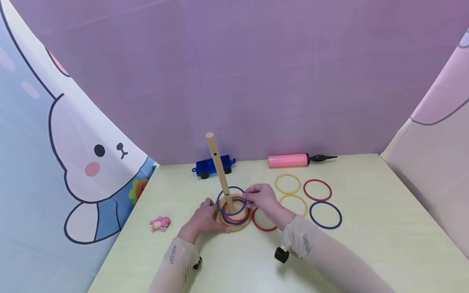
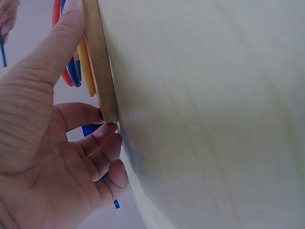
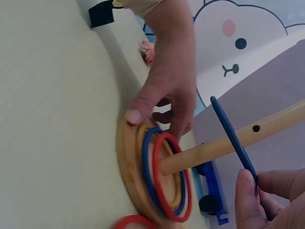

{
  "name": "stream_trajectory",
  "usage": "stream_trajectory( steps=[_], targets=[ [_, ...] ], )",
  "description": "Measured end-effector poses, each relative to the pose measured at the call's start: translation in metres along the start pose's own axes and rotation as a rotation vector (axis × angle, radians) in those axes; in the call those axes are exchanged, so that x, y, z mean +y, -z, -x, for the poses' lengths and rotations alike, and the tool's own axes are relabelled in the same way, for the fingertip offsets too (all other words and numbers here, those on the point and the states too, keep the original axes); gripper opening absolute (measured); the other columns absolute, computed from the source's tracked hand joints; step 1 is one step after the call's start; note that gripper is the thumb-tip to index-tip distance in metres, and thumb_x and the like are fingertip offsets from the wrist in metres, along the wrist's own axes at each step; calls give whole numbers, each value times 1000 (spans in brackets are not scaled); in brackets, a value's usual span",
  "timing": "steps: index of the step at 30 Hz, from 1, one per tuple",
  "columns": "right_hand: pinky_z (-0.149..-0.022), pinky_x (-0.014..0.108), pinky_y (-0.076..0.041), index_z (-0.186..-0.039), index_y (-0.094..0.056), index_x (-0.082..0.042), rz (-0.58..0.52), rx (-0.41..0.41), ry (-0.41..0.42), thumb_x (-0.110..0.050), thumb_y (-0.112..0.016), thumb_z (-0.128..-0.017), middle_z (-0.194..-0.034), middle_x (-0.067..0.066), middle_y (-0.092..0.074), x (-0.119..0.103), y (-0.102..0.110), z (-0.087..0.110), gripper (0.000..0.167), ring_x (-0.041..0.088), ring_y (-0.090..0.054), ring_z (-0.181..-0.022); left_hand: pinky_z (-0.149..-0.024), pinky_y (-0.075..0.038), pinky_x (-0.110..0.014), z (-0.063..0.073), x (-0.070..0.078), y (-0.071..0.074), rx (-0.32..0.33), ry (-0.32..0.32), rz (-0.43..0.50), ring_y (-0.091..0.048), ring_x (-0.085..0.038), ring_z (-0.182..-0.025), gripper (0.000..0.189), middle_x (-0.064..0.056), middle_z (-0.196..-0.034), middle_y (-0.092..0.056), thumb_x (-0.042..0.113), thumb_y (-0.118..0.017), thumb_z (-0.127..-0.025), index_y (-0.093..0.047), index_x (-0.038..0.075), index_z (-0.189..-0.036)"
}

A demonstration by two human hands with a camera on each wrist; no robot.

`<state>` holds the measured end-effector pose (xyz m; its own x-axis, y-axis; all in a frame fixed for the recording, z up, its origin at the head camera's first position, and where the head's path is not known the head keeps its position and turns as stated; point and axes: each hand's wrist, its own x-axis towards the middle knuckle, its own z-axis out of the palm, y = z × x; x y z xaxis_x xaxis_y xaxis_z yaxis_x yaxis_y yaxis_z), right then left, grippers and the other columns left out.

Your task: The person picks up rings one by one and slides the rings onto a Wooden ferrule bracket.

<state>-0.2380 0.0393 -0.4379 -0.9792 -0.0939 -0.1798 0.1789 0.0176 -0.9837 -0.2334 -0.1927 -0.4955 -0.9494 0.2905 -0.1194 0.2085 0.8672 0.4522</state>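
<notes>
A: I'm reading this from the far console. What grip do we have?

B: On my feed, the right hand (image 1: 261, 198) pinches the held blue ring (image 3: 233, 137) between thumb and fingers, at roughly three o'clock on its rim. The left hand (image 1: 203, 217) grips the wooden base (image 1: 239, 229), thumb on top near seven o'clock, fingers bent against the edge.

A: And where does that ring sit?

B: I read it as threaded round the post (image 1: 220, 171), above the stacked rings (image 3: 145, 164) and apart from them. With the base as my clock and twelve at the far side, I put the right hand at two and the left at nine, the ring between them.

A: How would I bring it down well?

B: I'd lower it straight along the post, about as square to the wood as it looks now; a tilted ring could bind. I'd carry it nearly to the stack before loosening the pinch, so it settles without bouncing.

A: And the other side?

B: I'd want a firm grip there so the post can't rock, with the thumb drawn towards the rim, out of the ring's way. I'd also mind the loose red ring (image 1: 264, 230) on the counter (image 1: 238, 264), just beside the base at three o'clock; the right hand could nudge it.
</notes>
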Motion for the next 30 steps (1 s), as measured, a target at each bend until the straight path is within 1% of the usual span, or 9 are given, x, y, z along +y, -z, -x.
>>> stream_trajectory(
  steps=[4, 7, 9, 13, 18, 22, 28, 30],
  targets=[
    [-60, 31, -56, -96, -67, 12, 7, 10, -12, 6, -67, -87, -90, 27, -67, 11, -2, -2, 12, 12, -60, -54, -83, -42, -43, 0, 0, -1, 0, -9, -9, -44, -24, -97, 104, -6, -109, -45, 63, -85, -58, -53, 6, -139],
    [-60, 32, -56, -96, -67, 12, 24, 19, -12, 6, -68, -86, -90, 27, -68, 19, -3, -5, 11, 12, -61, -54, -83, -41, -42, -1, -2, -2, 0, -16, -35, -43, -24, -97, 112, -6, -109, -44, 65, -84, -59, -45, 7, -146],
    [-61, 33, -56, -95, -68, 12, 38, 23, -6, 6, -68, -86, -90, 28, -68, 23, -3, -6, 11, 13, -62, -54, -83, -41, -42, -1, -2, -2, 0, -21, -50, -43, -24, -97, 114, -6, -109, -44, 66, -83, -59, -42, 8, -148],
    [-63, 36, -57, -95, -68, 12, 57, 34, -10, 6, -68, -86, -87, 25, -68, 30, -3, -8, 11, 15, -63, -55, -84, -42, -42, -1, -3, -3, 5, -30, -65, -43, -24, -97, 117, -7, -110, -44, 68, -82, -58, -41, 7, -148],
    [-58, 31, -56, -95, -68, 12, 80, 36, -16, 5, -68, -86, -83, 21, -68, 37, -3, -8, 11, 15, -64, -54, -86, -42, -44, 0, -2, -3, 10, -41, -70, -44, -25, -98, 116, -9, -111, -45, 65, -83, -58, -41, 3, -147],
    [-56, 29, -55, -95, -68, 11, 89, 41, -12, 5, -68, -86, -81, 19, -68, 42, -3, -9, 11, 15, -63, -53, -87, -42, -44, 1, -1, -2, 3, -33, -67, -44, -25, -99, 116, -9, -112, -45, 65, -83, -60, -40, 3, -147],
    [-58, 31, -56, -93, -70, 8, 115, 56, 4, 4, -69, -85, -80, 16, -70, 44, 2, -9, 9, 17, -66, -58, -85, -42, -43, 1, 0, -1, 1, -35, -64, -43, -24, -97, 115, -9, -111, -45, 64, -83, -60, -40, 3, -148],
    [-59, 32, -56, -94, -70, 9, 113, 61, 8, 5, -69, -85, -80, 17, -70, 43, 4, -8, 10, 19, -66, -59, -84, -42, -43, 1, 0, 0, 4, -38, -66, -44, -24, -97, 115, -9, -111, -45, 63, -84, -60, -39, 3, -148]
  ],
)
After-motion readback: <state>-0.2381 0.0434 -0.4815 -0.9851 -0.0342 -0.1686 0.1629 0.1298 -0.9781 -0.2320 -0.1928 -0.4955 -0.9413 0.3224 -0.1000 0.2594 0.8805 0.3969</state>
